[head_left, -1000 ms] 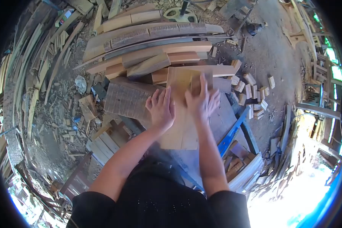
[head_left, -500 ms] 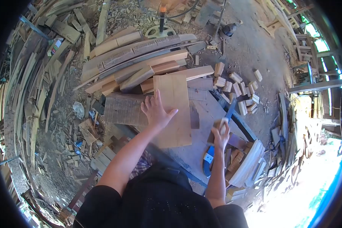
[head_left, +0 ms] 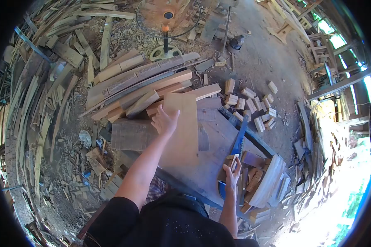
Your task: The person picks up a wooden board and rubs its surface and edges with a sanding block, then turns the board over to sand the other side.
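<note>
A wide, pale wooden board (head_left: 183, 133) lies on the worktable (head_left: 216, 123). My left hand (head_left: 165, 120) is at its upper left edge, fingers curled over the edge and thumb lying on the face. On the right, my right hand (head_left: 232, 173) pinches a small wooden block (head_left: 235, 161) between thumb and fingers; its far side is hidden. Just beyond that hand a blue saw blade (head_left: 239, 142) lies slanting across the table's dark edge. Part of a blue curved handle (head_left: 221, 189) shows below the same hand.
Long beams (head_left: 144, 76) are stacked behind the board. Cut blocks (head_left: 255, 105) lie heaped on the ground beyond the table. Wood offcuts (head_left: 268, 181) crowd the right corner. A standing fan (head_left: 165, 51) is at the back, and scrap wood covers the ground at left.
The view has shifted slightly. My left hand's spread fingers have curled in at the board's edge. My right hand has come closer to my body with the small block.
</note>
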Available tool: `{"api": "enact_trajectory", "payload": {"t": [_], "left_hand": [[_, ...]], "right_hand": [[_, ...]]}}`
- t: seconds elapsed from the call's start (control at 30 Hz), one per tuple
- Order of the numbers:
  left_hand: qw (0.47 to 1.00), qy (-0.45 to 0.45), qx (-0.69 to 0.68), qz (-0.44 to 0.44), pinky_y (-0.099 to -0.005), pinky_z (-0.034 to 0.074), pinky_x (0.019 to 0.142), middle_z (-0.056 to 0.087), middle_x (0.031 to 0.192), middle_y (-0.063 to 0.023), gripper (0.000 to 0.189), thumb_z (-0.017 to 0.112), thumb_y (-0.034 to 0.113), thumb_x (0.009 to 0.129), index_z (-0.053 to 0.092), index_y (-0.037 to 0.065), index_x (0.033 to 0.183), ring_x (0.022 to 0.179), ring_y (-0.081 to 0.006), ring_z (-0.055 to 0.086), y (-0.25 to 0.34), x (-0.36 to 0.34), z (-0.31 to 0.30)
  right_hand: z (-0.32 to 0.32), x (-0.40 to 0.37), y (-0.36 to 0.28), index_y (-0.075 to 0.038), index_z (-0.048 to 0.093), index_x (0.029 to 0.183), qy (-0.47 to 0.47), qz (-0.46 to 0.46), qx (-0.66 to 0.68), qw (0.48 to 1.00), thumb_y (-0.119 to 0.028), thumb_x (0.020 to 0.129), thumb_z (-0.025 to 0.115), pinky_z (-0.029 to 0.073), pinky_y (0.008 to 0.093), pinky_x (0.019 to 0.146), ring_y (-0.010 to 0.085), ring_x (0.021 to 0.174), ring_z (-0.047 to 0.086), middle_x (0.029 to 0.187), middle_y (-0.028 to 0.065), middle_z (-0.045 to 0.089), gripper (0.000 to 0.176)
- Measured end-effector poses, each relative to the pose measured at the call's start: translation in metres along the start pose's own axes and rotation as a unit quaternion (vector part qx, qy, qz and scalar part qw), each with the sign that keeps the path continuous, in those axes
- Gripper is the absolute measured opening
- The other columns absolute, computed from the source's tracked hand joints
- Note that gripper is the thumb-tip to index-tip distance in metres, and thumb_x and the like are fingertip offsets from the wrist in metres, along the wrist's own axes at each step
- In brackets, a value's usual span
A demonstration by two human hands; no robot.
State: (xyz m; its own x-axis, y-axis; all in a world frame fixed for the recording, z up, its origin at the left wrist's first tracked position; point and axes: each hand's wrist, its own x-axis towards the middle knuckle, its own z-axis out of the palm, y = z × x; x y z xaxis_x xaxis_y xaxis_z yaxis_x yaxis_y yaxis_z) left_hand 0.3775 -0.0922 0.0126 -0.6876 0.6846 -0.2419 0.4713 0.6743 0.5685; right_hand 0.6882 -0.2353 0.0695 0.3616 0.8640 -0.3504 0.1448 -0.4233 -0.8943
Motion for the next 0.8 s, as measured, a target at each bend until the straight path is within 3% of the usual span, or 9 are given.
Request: {"api": "enact_trajectory", "payload": {"t": [0.23, 0.3, 0.37, 0.43, 0.47, 0.57, 0.6, 0.7, 0.8], "left_hand": [[0.999, -0.018, 0.024, -0.036, -0.0554, 0.037, 0.104, 0.057, 0.133, -0.0244, 0.082, 0.071, 0.052, 0.085, 0.04, 0.01, 0.148, 0.125, -0.0432, 0.051, -0.012, 0.023, 0.017], [0.999, -0.016, 0.011, 0.033, -0.0548, 0.036, 0.105, 0.054, 0.136, -0.0236, 0.081, 0.067, 0.051, 0.088, 0.038, 0.009, 0.151, 0.127, -0.042, 0.049, -0.019, 0.013, 0.005], [0.995, -0.046, 0.042, 0.076, -0.0545, 0.035, 0.106, 0.054, 0.137, -0.0228, 0.08, 0.066, 0.05, 0.089, 0.037, 0.008, 0.152, 0.128, -0.0417, 0.048, -0.029, 0.0, -0.016], [0.988, -0.076, 0.072, 0.115, -0.0542, 0.034, 0.107, 0.053, 0.137, -0.022, 0.08, 0.064, 0.049, 0.09, 0.036, 0.007, 0.152, 0.128, -0.0414, 0.048, -0.043, -0.015, -0.024], [0.987, -0.026, 0.046, 0.149, -0.054, 0.032, 0.107, 0.054, 0.135, -0.0212, 0.08, 0.064, 0.048, 0.091, 0.036, 0.006, 0.153, 0.128, -0.0407, 0.048, -0.053, -0.02, -0.02], [0.981, 0.039, 0.033, 0.189, -0.054, 0.031, 0.107, 0.056, 0.13, -0.0198, 0.08, 0.064, 0.047, 0.091, 0.036, 0.004, 0.152, 0.125, -0.0392, 0.049, -0.066, -0.021, -0.005], [0.978, 0.053, 0.042, 0.198, -0.0543, 0.031, 0.105, 0.057, 0.127, -0.0193, 0.08, 0.064, 0.047, 0.09, 0.037, 0.004, 0.152, 0.123, -0.0384, 0.05, -0.061, -0.02, -0.003], [0.986, 0.033, 0.049, 0.156, -0.0554, 0.031, 0.103, 0.055, 0.126, -0.0205, 0.078, 0.064, 0.045, 0.092, 0.033, 0.008, 0.154, 0.121, -0.039, 0.049, -0.039, -0.018, -0.002], [0.992, -0.002, 0.026, 0.121, -0.0549, 0.032, 0.099, 0.056, 0.121, -0.021, 0.075, 0.063, 0.044, 0.093, 0.034, 0.01, 0.153, 0.116, -0.0384, 0.049, -0.033, -0.01, -0.001]], "right_hand": [[0.024, 0.002, -0.011, -0.012, 0.04, 0.151, -0.064, 0.005, 0.052, 0.997, -0.011, 0.086, 0.071, 0.048, 0.0302, 0.09, 0.0167, 0.1, 0.056, 0.117, 0.0058, 0.056, 0.072], [0.036, 0.0, -0.017, -0.011, 0.038, 0.151, -0.078, -0.018, 0.039, 0.996, -0.01, 0.087, 0.07, 0.047, 0.0299, 0.092, 0.016, 0.103, 0.056, 0.118, 0.0065, 0.056, 0.072], [0.044, -0.004, -0.019, -0.014, 0.04, 0.151, -0.081, -0.017, 0.025, 0.996, -0.017, 0.084, 0.073, 0.045, 0.0368, 0.098, 0.0232, 0.11, 0.055, 0.122, 0.0126, 0.056, 0.075], [0.051, -0.005, -0.021, -0.017, 0.043, 0.15, -0.042, -0.119, -0.234, 0.964, -0.026, 0.078, 0.078, 0.042, 0.0453, 0.102, 0.0338, 0.116, 0.052, 0.122, 0.0206, 0.053, 0.08], [0.059, -0.011, -0.033, -0.021, 0.046, 0.149, -0.052, -0.124, -0.214, 0.968, -0.033, 0.073, 0.08, 0.039, 0.051, 0.102, 0.0425, 0.114, 0.049, 0.118, 0.0261, 0.051, 0.084], [0.085, -0.027, -0.058, -0.02, 0.048, 0.148, -0.04, -0.183, -0.338, 0.922, -0.033, 0.073, 0.082, 0.043, 0.0463, 0.097, 0.0356, 0.106, 0.053, 0.107, 0.0205, 0.053, 0.084], [0.093, -0.026, -0.06, -0.023, 0.047, 0.149, -0.058, -0.22, -0.341, 0.912, -0.039, 0.073, 0.082, 0.042, 0.0486, 0.096, 0.0387, 0.102, 0.051, 0.102, 0.0206, 0.051, 0.085], [0.126, -0.024, -0.066, -0.027, 0.046, 0.15, -0.048, -0.285, -0.433, 0.854, -0.043, 0.074, 0.081, 0.042, 0.0508, 0.097, 0.0418, 0.104, 0.051, 0.103, 0.0216, 0.051, 0.085], [0.149, -0.015, -0.067, -0.033, 0.046, 0.15, -0.05, -0.28, -0.458, 0.842, -0.041, 0.072, 0.08, 0.044, 0.0539, 0.089, 0.0428, 0.104, 0.05, 0.108, 0.0216, 0.049, 0.086]]}}
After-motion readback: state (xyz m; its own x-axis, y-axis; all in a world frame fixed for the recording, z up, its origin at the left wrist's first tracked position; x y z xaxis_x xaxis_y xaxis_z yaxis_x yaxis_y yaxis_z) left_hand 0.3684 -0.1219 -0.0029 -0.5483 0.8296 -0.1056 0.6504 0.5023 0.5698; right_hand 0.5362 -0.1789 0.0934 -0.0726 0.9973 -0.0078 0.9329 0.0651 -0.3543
